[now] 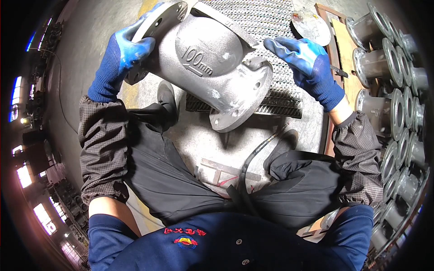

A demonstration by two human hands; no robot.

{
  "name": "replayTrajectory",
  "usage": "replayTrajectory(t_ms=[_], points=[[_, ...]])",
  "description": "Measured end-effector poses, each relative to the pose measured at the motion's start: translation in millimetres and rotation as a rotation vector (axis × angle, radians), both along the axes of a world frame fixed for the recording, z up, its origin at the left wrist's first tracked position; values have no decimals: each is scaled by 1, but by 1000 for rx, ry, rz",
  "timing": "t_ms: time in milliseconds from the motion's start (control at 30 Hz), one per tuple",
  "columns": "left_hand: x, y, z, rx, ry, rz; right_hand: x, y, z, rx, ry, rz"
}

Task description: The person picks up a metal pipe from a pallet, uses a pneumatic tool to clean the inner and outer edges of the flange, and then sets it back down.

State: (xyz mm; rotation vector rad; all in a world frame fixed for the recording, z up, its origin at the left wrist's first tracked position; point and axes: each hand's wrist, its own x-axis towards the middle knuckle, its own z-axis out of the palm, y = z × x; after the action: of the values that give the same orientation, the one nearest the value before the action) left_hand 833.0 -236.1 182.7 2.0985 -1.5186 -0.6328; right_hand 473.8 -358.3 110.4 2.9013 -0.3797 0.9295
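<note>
A large grey cast-metal valve body [199, 54] with round flanges and raised markings is tilted in front of me, above a metal grating. My left hand [131, 47], in a blue coated glove, is closed around the flange at its left end. On the other side, my right hand [300, 54], gloved alike, is beside the upper right of the casting. Its fingers are stretched toward the casting and pressed together. A thin dark end [339, 71] juts out past the back of this hand; what the fingers hold is mostly hidden.
Beneath the casting lies the ridged metal grating [285, 97]. Stacked flanged castings [377, 65] line the right side by a wooden frame [327, 135]. A round pale disc [312, 28] lies at the far right. A dark hose [246, 165] runs between my legs.
</note>
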Motion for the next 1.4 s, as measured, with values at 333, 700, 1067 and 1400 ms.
replayTrajectory(t_ms=[333,700,1067,1400], points=[[-6,3,4,-29,48,5,7,6,11,-2,-76,-35],[-22,4,6,-19,15,47,-2,43,44,-138,125,-183],[-37,7,9,-112,-38,-42,8,49,46,-163,305,-273],[-38,3,2,-154,-38,-62,5,35,38,488,-194,-281]])
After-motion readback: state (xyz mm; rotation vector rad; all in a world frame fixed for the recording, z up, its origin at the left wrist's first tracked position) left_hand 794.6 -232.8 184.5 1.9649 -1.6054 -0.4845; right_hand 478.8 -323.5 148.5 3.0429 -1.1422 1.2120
